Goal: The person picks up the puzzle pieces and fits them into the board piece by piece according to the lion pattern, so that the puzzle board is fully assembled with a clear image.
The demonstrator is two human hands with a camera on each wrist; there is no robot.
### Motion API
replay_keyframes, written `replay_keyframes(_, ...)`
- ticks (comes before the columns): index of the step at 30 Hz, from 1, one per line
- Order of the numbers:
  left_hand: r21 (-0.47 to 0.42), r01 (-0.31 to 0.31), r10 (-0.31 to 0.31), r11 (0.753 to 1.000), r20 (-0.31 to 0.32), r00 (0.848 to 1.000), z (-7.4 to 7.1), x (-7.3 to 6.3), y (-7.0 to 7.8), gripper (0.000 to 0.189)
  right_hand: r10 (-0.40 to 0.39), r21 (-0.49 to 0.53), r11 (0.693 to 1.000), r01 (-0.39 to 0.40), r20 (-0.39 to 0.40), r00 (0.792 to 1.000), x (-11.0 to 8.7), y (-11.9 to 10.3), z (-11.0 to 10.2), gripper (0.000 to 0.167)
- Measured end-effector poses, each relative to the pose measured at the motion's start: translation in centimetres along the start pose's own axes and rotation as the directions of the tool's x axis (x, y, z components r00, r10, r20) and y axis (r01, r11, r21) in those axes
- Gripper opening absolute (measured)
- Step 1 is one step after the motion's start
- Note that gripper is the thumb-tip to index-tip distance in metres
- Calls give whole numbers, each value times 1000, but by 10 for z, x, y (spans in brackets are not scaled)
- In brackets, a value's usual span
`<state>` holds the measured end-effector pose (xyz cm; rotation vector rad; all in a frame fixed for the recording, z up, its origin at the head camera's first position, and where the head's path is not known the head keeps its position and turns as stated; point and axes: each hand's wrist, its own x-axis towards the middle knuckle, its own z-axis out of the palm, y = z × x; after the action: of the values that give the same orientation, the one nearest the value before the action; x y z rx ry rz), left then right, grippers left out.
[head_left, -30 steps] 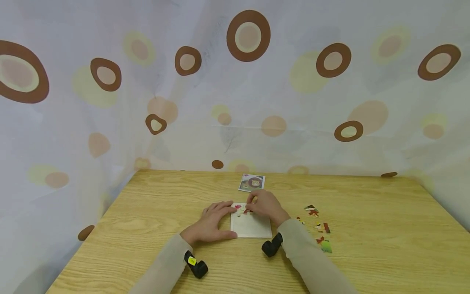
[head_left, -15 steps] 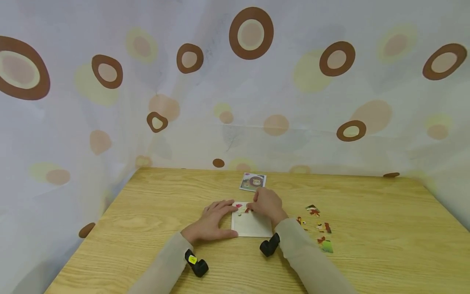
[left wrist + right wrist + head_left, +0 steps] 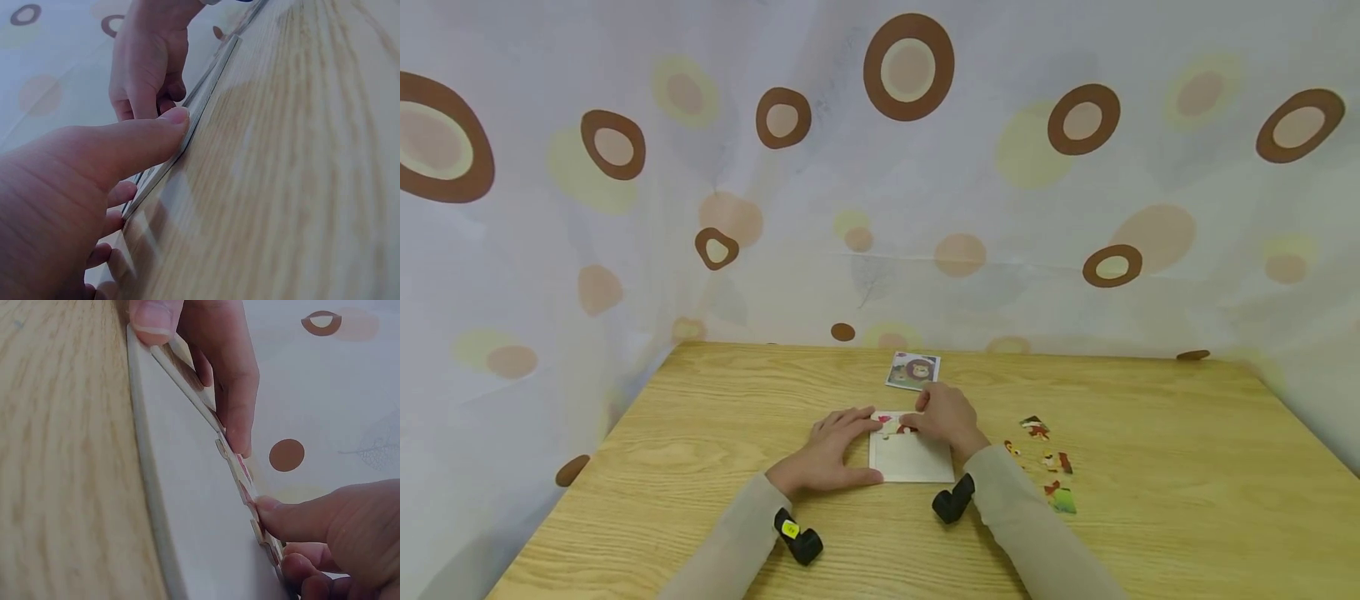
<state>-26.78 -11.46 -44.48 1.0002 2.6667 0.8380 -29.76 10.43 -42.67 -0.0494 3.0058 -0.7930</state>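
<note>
A shallow white puzzle board [image 3: 917, 463] lies on the table, with joined puzzle pieces [image 3: 887, 426] along its far side, pink, cream and red. My left hand [image 3: 829, 457] rests along the board's left side, thumb at the near corner and fingers spread at the far corner. In the left wrist view the left thumb [image 3: 169, 122] lies on the board's raised edge. My right hand [image 3: 949, 417] is over the far right part of the board, its thumb pressing a puzzle piece [image 3: 265, 531] in that row. Its fingers curl past the board's far edge, partly hidden.
Behind the board lies a picture card [image 3: 913, 372] with a lion on it. Several loose puzzle pieces [image 3: 1062, 498] are scattered on the table right of the right forearm. A patterned cloth [image 3: 962, 300] hangs behind the table [image 3: 700, 417].
The right hand's fingers have shifted right and away from the row, and its thumb now lies on the piece it pinched before. The left hand has stayed in place.
</note>
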Motion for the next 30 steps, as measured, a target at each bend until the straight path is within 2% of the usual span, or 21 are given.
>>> replay_keyframes(6,-5,-4,4,1000,-1,1000,0,0,0,68,-30,-3,1000,31,9,999,2,4,4,31)
replay_keyframes(10,-2,-9,9,1000,-3,1000,1,1,-1,68,-56,93,994,52,42,998,2,9,1,30)
replay_keyframes(16,4,2,-2,1000,-8,1000,3,-1,-2,69,-153,272,953,136,46,987,-3,23,-9,20)
replay_keyframes(20,-4,6,-6,1000,-11,1000,5,-4,-3,69,-223,315,927,205,22,974,-13,38,-15,11)
replay_keyframes(24,-4,-2,2,1000,-17,1000,4,-4,-4,69,-261,313,917,247,3,965,-20,50,-31,11)
replay_keyframes(30,-5,-14,14,1000,-18,1000,3,0,-4,69,-256,302,923,239,16,967,-22,73,-56,15)
